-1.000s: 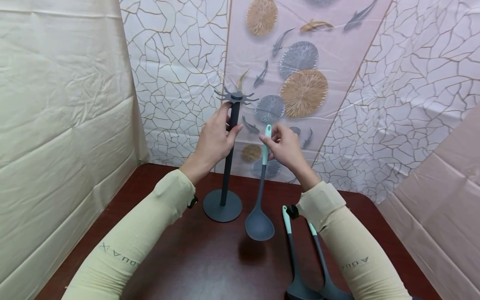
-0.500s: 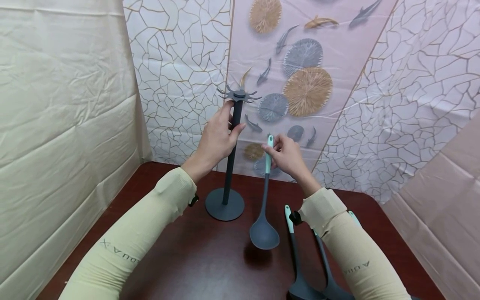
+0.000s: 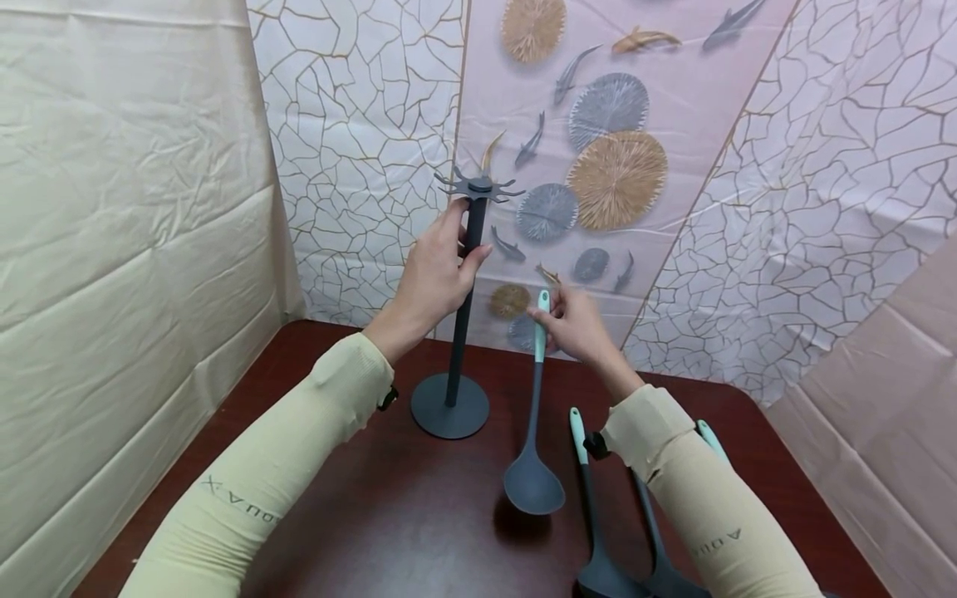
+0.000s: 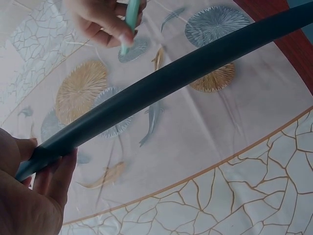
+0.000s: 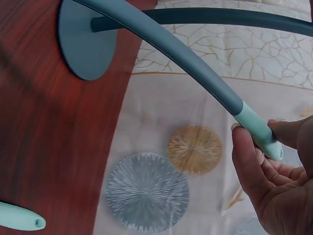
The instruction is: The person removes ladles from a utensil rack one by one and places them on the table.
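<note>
A dark grey utensil stand (image 3: pixel 461 316) with a round base (image 3: pixel 449 405) and a hooked crown (image 3: pixel 477 184) stands upright on the dark wood table (image 3: pixel 359 515). My left hand (image 3: pixel 434 278) grips its pole (image 4: pixel 161 85) just under the crown. My right hand (image 3: pixel 571 320) pinches the mint-green handle end (image 5: pixel 257 128) of a grey ladle (image 3: pixel 534 482), which hangs upright to the right of the stand, its bowl just above the table. No utensil hangs on the crown.
Two more grey utensils with mint handles (image 3: pixel 578 436) lie on the table at the front right, partly under my right forearm. Patterned and cream sheets close in the back and left.
My right hand has lowered the ladle and drawn it slightly right, away from the crown. The left hand has kept its hold on the pole.
</note>
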The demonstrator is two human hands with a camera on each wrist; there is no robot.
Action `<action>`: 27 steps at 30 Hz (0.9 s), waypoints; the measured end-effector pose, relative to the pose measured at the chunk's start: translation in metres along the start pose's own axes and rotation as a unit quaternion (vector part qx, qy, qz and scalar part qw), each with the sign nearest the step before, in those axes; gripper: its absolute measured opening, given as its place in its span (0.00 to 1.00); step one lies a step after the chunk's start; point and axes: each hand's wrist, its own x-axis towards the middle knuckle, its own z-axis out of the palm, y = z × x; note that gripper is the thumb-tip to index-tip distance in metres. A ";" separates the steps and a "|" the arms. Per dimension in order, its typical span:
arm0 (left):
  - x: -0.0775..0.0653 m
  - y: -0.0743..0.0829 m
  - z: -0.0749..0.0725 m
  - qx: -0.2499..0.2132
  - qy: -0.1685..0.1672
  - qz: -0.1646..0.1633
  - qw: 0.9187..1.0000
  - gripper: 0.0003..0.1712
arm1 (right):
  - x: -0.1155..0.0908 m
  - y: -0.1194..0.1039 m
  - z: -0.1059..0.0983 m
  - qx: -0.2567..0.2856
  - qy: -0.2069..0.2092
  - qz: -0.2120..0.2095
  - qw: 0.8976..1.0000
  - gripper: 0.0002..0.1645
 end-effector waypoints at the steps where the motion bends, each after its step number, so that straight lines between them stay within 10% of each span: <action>1: 0.000 0.000 0.000 0.000 0.000 -0.001 1.000 0.29 | -0.001 0.002 0.001 -0.003 -0.005 0.007 1.000 0.18; 27: 0.000 -0.002 0.002 0.005 0.007 0.004 1.000 0.30 | -0.025 0.046 0.030 -0.012 -0.078 0.068 0.995 0.19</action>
